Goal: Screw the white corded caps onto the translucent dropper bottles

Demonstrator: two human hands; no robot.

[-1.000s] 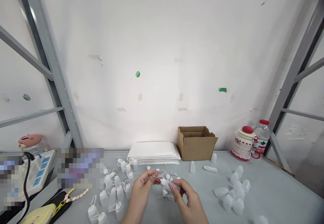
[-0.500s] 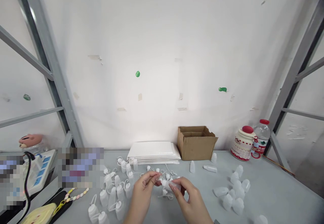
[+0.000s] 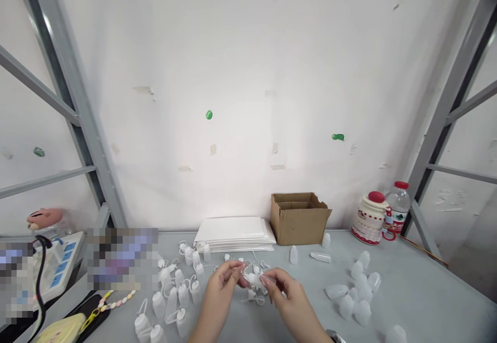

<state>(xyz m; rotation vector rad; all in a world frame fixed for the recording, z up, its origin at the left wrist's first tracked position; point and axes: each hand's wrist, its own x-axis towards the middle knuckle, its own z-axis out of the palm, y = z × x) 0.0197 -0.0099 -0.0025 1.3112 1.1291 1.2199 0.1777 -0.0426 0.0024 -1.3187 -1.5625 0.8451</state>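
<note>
My left hand [image 3: 222,292] is closed in a pinch at the white cap end of a small translucent squeeze bottle [image 3: 257,280]. The fingers of my right hand [image 3: 288,297] are closed around the body of that bottle, which lies sideways between both hands and is partly hidden by them. Under and behind the hands lie several loose white caps with looped straps [image 3: 251,295]. To the left, capped squeeze bottles [image 3: 182,295] form a loose cluster, most of them upright. Uncapped translucent bottles [image 3: 362,287] are piled at the right.
Against the wall stand a flat stack of white envelopes or sheets [image 3: 235,233] and an open cardboard box [image 3: 301,225]. A decorated jar [image 3: 368,219] and a red-capped bottle [image 3: 398,202] occupy the back right. A power strip [image 3: 64,263] and a yellow pouch [image 3: 62,328] are at the left.
My right hand has turned slightly at the bottle, and its fingers now cover more of the bottle's body. The whole view has shifted a little.
</note>
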